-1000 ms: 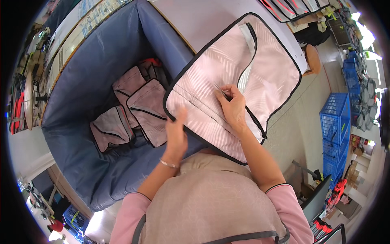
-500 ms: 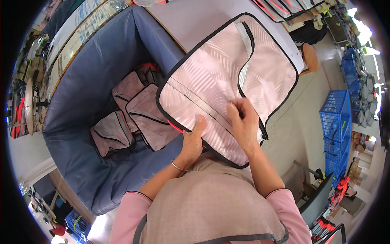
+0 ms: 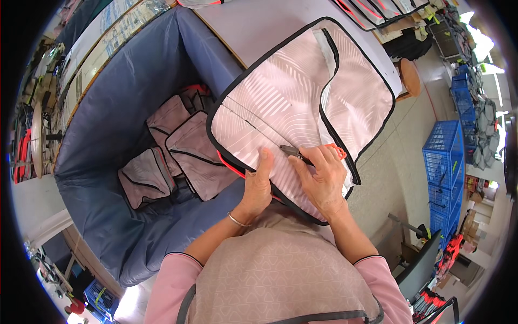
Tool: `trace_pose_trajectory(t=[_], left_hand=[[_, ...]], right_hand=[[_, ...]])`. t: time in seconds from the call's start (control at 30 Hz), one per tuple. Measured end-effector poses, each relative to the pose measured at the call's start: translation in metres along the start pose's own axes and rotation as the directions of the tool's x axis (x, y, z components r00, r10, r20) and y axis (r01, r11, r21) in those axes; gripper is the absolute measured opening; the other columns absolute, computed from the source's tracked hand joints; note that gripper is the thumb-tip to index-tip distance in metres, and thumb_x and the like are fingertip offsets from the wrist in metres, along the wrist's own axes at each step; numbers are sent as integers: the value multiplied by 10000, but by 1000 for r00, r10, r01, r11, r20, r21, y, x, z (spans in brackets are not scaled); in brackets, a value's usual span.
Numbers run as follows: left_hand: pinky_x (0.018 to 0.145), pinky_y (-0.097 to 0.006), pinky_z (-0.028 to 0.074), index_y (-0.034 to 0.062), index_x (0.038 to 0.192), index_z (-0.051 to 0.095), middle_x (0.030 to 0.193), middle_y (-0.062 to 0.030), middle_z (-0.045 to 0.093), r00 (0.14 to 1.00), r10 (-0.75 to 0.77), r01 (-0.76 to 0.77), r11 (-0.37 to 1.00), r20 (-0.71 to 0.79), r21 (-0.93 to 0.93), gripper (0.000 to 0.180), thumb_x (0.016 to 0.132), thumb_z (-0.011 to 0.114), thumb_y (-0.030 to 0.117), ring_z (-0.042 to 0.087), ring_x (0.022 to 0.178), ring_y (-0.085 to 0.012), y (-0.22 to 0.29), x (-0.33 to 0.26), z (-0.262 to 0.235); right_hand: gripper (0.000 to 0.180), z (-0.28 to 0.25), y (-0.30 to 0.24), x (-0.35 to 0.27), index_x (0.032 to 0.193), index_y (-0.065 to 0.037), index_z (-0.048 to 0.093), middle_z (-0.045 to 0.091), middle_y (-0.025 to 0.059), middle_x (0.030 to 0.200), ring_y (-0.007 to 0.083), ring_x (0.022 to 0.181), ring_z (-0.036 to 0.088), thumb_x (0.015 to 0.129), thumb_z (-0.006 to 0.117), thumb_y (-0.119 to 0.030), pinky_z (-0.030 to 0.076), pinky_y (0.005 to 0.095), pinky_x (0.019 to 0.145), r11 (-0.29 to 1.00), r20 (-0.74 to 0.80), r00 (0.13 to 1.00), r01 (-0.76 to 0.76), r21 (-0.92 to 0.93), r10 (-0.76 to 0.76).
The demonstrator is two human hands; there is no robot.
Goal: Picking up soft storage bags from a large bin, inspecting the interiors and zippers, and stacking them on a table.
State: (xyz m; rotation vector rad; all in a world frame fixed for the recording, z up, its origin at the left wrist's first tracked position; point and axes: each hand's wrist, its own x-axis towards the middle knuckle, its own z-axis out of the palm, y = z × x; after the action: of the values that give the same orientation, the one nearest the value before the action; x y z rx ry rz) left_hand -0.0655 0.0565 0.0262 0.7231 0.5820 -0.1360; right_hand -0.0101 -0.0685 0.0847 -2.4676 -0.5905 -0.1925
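Observation:
A large pink patterned fabric piece [image 3: 264, 89] with black bound edges and a curved, black-edged flap spreads in front of me. My left hand [image 3: 257, 183] grips its near left edge, thumb on top and the fingers hidden underneath. Over the lower middle of the piece, my right hand [image 3: 324, 175] is closed around small thread snips [image 3: 290, 150] with dark blades and a red-orange loop. Their tips lie by the seam line that crosses the piece. A red-orange trim shows below the edge beside my left hand.
To the left, a big blue fabric-lined bin [image 3: 118, 108] holds several pink sewn pieces [image 3: 197, 146]. Behind the fabric stands a pale table [image 3: 259, 27]. Blue plastic crates [image 3: 443, 151] are stacked on the floor at right, and a round wooden stool [image 3: 410, 77] stands by the table.
My right hand, pinched over the fabric before, has turned and lowered slightly, and the snips now show in it. My left hand keeps its grip on the edge.

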Motion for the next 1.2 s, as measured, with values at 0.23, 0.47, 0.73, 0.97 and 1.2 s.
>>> trace_pose_trajectory(t=[0.23, 0.47, 0.73, 0.97, 1.2], left_hand=[[1079, -274, 262, -122, 1369, 307, 1414, -147, 374, 998, 45, -42, 996, -41, 81, 740, 955, 459, 473, 346, 1297, -158, -12, 6, -12], [954, -315, 425, 17, 1326, 389, 1268, -82, 484, 995, 88, -89, 996, 43, 27, 591, 947, 486, 459, 501, 1129, -150, -5, 6, -7], [952, -328, 431, 20, 1310, 410, 1241, -82, 515, 989, 148, -147, 980, 8, 136, 563, 957, 464, 455, 523, 1113, -174, -23, 18, -22], [951, -329, 426, 9, 1300, 437, 1251, -85, 521, 997, 72, -69, 984, 9, -166, 546, 958, 475, 432, 525, 1117, -179, -22, 36, -36], [929, -328, 443, 14, 1289, 439, 1216, -87, 549, 998, 57, -62, 975, -27, -212, 504, 967, 472, 400, 550, 1086, -185, -21, 35, -33]], right_hand=[[206, 2, -3, 2, 812, -54, 610, 609, 83, 755, 271, 696, 576, 708, 765, -141, 454, 356, 617, 1000, 5, 1000, 11, -29, -11], [179, -2, 6, 1, 844, -30, 624, 615, 65, 756, 180, 702, 579, 740, 751, -101, 461, 287, 646, 927, 113, 956, -292, 236, 272], [364, 24, -1, 17, 921, -6, 625, 631, 74, 793, 157, 722, 591, 684, 812, -210, 481, 275, 672, 938, 66, 971, -240, 251, 231], [561, 59, 24, 28, 1022, -10, 599, 653, 101, 856, 176, 738, 613, 649, 812, -370, 494, 289, 700, 865, 241, 909, -402, 301, 339], [448, 73, 24, 30, 950, -15, 612, 672, 113, 827, 167, 692, 620, 720, 755, -372, 482, 307, 648, 924, 275, 925, -322, 207, 261]])
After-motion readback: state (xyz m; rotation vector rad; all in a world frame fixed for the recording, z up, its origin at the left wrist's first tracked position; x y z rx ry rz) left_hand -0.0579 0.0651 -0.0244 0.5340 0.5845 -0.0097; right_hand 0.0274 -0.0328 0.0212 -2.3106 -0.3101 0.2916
